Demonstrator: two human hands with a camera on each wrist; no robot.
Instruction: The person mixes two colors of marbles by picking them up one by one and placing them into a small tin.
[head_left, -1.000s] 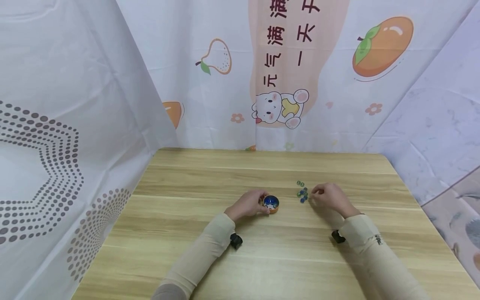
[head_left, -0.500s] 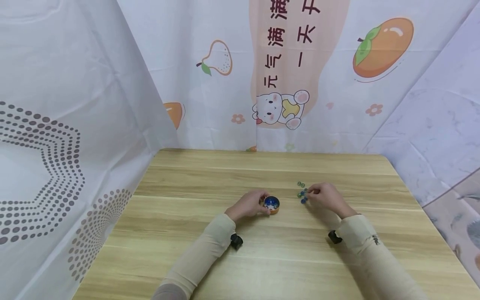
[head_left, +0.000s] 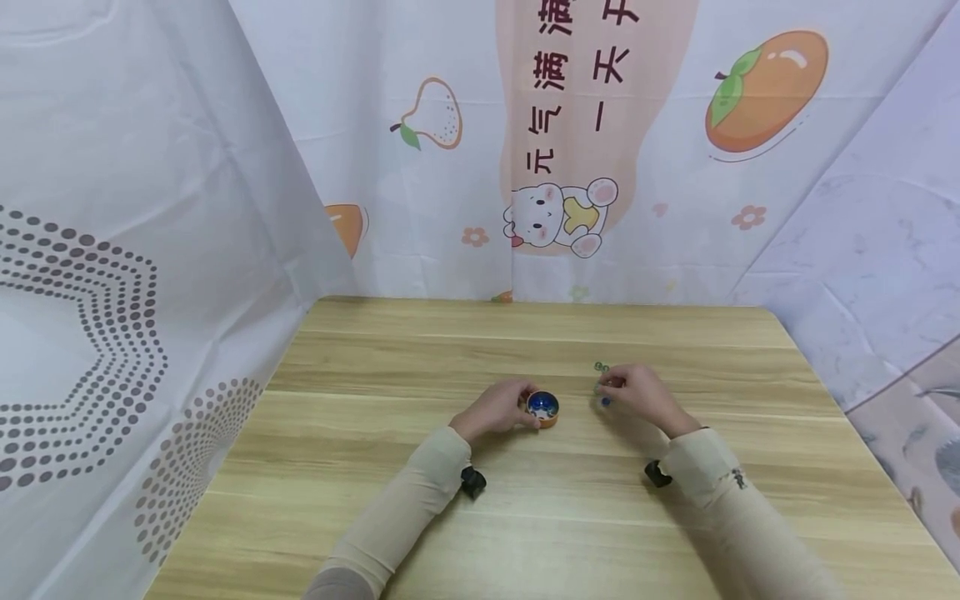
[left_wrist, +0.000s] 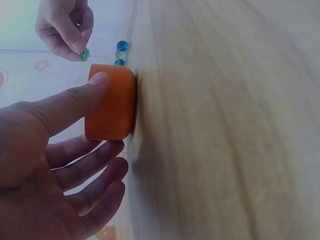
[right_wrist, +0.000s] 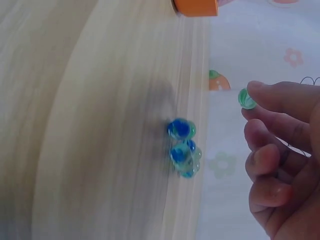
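My left hand (head_left: 491, 408) holds a small orange bowl (left_wrist: 112, 112) from its left side, thumb on the near wall and fingers at the far one. The bowl stands on the table, its inside showing blue and white in the head view. Right of it, my right hand (head_left: 647, 396) pinches a clear green marble (right_wrist: 245, 99) between thumb and index finger, above the tabletop. Below that hand several blue and green glass marbles (right_wrist: 181, 129) lie bunched on the table, partly hidden by it in the head view.
The wood-grain table (head_left: 420, 358) runs back to a printed white curtain (head_left: 435, 192). Another curtain (head_left: 97, 167) hangs along the left side. A dark wrist camera (head_left: 472, 482) sits under the left cuff, another (head_left: 657, 473) under the right.
My right hand has moved left over the loose marbles and now has a green marble lifted between its fingertips. The left hand and the bowl have stayed in place.
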